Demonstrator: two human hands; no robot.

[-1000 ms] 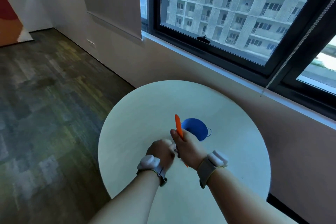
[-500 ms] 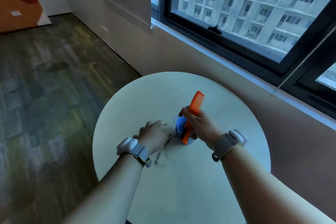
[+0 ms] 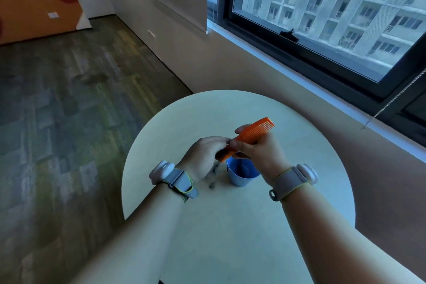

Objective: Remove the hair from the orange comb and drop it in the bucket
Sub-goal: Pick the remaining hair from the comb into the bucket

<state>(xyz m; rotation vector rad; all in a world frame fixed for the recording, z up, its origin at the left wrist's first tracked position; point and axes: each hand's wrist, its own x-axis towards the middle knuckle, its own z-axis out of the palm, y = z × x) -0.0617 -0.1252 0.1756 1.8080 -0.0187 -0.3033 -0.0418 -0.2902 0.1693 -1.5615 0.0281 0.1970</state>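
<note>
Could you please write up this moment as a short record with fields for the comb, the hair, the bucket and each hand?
comb: orange comb, held tilted above the table, teeth end up and to the right
hair: dark hair hanging from the comb's lower end, left of the bucket, not in it
bucket: blue bucket, upright on the round table
right hand: right hand grips the comb
left hand: left hand pinches at the comb's lower end, where the hair is

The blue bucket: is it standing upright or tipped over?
Upright. The bucket stands on the table, its open mouth facing up, below the comb.
</note>
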